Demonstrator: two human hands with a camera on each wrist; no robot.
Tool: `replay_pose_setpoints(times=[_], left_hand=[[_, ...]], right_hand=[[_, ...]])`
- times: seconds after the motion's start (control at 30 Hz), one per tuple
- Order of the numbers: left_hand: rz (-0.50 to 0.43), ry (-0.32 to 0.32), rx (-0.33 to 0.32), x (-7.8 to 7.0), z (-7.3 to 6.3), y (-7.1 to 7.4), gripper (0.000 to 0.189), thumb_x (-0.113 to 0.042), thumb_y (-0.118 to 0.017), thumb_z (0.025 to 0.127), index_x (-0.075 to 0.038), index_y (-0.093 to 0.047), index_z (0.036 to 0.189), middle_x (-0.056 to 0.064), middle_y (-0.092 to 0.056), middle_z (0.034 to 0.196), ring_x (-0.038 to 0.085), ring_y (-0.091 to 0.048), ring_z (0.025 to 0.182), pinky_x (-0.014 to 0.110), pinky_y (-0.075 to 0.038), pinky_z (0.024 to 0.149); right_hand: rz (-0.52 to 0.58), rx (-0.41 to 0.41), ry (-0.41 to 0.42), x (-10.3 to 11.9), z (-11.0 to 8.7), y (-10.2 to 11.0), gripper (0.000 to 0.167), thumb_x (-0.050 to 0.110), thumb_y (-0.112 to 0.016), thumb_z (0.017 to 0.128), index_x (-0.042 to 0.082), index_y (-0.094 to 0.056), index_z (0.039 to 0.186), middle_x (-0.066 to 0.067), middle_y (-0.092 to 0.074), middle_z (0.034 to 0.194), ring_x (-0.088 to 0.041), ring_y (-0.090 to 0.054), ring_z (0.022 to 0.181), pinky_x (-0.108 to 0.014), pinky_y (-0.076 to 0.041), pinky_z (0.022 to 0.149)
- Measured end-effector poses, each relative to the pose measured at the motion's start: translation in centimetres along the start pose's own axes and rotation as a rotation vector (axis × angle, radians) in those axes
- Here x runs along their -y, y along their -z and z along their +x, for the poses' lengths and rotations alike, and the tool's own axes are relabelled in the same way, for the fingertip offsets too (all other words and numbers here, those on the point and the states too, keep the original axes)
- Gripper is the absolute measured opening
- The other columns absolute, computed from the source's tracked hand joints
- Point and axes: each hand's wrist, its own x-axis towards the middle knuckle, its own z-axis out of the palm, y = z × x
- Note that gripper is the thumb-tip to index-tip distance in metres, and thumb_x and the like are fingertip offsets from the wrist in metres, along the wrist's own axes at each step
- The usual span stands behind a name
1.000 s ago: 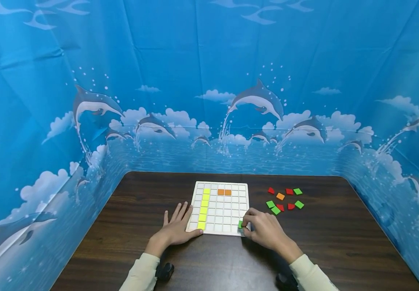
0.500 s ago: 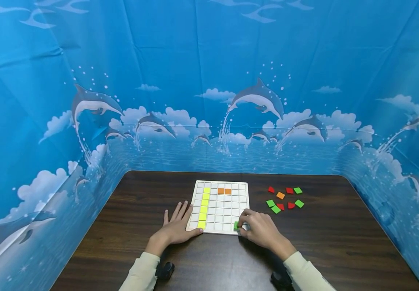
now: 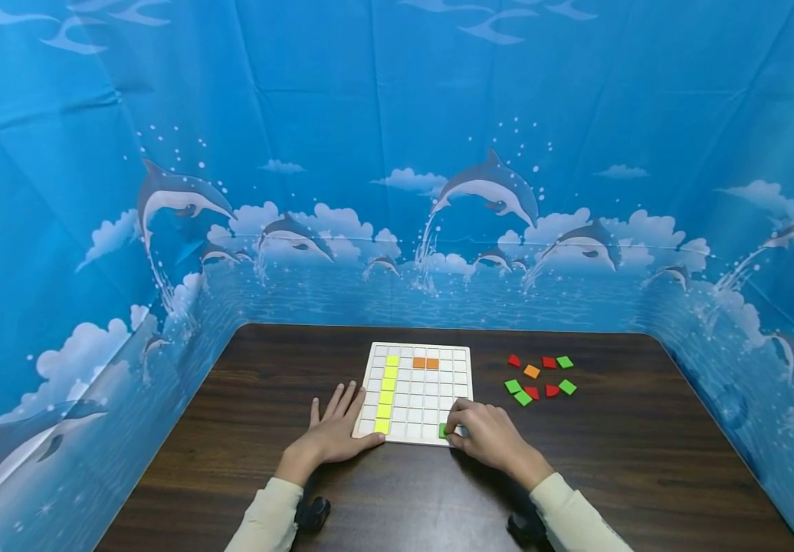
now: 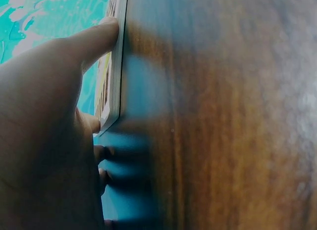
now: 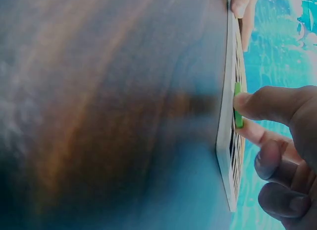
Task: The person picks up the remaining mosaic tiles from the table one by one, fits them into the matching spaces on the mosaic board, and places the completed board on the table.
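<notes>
A white grid board (image 3: 414,414) lies on the dark wooden table. Down its left part runs a column of yellow square tiles (image 3: 386,398), and two orange tiles (image 3: 426,363) sit side by side near its far edge. My left hand (image 3: 331,438) is spread flat at the board's near left corner, thumb on the near edge. With thumb and finger my right hand (image 3: 490,435) pinches a green tile (image 5: 238,106) at the board's near edge, towards the right corner. In the head view the fingers partly cover this tile.
Right of the board lie several loose tiles: red tiles (image 3: 549,362), green tiles (image 3: 567,387) and one orange tile (image 3: 531,371). A blue dolphin-print curtain (image 3: 397,192) stands around the table's back and sides (image 3: 645,460).
My right hand has slid left along the board's near edge with the green tile, from the right corner inwards. The left hand has stayed in place.
</notes>
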Motion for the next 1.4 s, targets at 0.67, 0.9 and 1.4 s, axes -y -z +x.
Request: replay_pose_setpoints(times=[0.67, 0.9, 1.4], left_hand=[[0.007, 0.021, 0.022, -0.7, -0.2, 0.8, 0.112, -0.081, -0.059, 0.092, -0.014, -0.02, 0.172, 0.015, -0.01, 0.181, 0.04, -0.003, 0.168, 0.078, 0.009, 0.124], [-0.042, 0.006, 0.0, 0.0, 0.0, 0.1, 0.117, -0.088, -0.056, 0.088, -0.016, -0.02, 0.173, 0.013, -0.009, 0.181, 0.04, -0.002, 0.168, 0.079, 0.01, 0.123], [-0.01, -0.002, 0.001, 0.3, 0.2, -0.3, 0.116, -0.089, -0.054, 0.088, -0.019, -0.016, 0.174, 0.012, -0.006, 0.181, 0.039, 0.001, 0.168, 0.078, 0.01, 0.123]], right_hand=[[0.0, 0.065, 0.006, 0.2, 0.2, 0.4, 0.009, 0.017, -0.087, 0.09, 0.025, -0.084, 0.09, 0.012, -0.071, 0.097, 0.001, -0.054, 0.068, -0.022, -0.045, 0.057], [-0.004, 0.048, 0.021, 0.3, -0.1, 0.4, 0.009, 0.017, -0.087, 0.09, 0.025, -0.083, 0.091, 0.012, -0.071, 0.096, 0.001, -0.058, 0.071, -0.023, -0.047, 0.057], [-0.039, -0.016, -0.008, -0.6, -0.7, 1.2, 0.01, 0.018, -0.088, 0.089, 0.022, -0.084, 0.097, 0.007, -0.074, 0.105, 0.002, -0.052, 0.062, -0.019, -0.039, 0.051]])
